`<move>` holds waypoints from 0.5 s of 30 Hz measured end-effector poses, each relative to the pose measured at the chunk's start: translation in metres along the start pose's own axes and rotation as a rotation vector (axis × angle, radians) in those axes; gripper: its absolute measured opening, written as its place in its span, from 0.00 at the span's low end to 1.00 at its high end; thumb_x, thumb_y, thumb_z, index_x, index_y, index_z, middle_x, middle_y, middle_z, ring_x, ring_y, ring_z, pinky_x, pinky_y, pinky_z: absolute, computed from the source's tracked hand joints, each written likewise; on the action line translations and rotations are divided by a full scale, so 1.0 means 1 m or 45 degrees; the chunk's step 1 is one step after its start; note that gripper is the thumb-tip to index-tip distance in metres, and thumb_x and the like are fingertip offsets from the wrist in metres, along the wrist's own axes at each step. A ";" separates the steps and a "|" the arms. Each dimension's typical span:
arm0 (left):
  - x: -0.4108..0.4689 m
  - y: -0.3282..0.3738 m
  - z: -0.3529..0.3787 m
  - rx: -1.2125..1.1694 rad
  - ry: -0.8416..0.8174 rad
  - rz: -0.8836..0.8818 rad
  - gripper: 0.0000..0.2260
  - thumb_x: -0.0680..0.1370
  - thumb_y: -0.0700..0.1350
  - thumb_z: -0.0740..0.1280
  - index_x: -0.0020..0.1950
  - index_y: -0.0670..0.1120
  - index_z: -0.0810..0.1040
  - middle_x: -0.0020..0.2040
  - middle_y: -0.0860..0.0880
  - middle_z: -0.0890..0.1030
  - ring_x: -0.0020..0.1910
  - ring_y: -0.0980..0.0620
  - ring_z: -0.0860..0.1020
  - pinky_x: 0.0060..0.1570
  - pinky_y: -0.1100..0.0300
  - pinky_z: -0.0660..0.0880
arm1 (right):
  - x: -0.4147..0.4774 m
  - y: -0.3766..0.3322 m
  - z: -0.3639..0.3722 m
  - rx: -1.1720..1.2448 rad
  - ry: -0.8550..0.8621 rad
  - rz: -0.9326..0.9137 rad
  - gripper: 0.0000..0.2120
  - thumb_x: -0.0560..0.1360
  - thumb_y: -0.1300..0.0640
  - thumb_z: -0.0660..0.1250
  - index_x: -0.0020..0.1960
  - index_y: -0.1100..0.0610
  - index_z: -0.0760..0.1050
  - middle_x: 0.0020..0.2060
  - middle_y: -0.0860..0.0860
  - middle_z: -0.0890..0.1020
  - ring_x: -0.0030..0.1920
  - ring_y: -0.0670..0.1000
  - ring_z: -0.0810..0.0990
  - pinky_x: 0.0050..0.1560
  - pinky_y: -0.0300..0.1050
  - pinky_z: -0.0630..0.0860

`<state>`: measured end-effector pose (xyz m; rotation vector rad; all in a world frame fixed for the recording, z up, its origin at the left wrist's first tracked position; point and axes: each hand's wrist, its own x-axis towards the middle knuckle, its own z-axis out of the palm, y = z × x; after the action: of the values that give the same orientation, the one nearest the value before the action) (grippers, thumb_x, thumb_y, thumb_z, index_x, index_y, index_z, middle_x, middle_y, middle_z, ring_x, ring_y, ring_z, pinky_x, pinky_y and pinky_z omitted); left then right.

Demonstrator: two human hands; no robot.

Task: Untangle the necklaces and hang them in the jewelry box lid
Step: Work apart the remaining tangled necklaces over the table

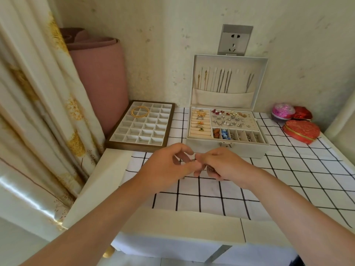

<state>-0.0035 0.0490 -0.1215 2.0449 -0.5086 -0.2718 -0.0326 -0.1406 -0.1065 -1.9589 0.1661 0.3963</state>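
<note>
Necklace (208, 168) at centre frame, pinched between left hand (167, 167) and right hand (222, 167), just in front of jewelry box (211, 148). Lid (261, 83) upright behind, chains (222, 81) hanging inside; compartment tray (134, 147) left, red heart box (301, 131) right.

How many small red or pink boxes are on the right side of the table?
3. A pink round box by the wall, a dark red box to its right, and a red heart-shaped box in front of them. Another could hide behind these.
</note>
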 end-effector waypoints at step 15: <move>0.017 0.001 -0.003 -0.229 0.131 -0.155 0.04 0.81 0.41 0.66 0.51 0.48 0.80 0.41 0.48 0.82 0.34 0.57 0.75 0.37 0.64 0.75 | 0.010 0.013 -0.009 -0.174 0.277 -0.164 0.12 0.79 0.49 0.68 0.41 0.52 0.84 0.36 0.47 0.85 0.42 0.62 0.80 0.50 0.55 0.78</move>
<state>0.0125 0.0427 -0.1192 1.9055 -0.2861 -0.2736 -0.0251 -0.1537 -0.1181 -2.1328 0.1543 0.1121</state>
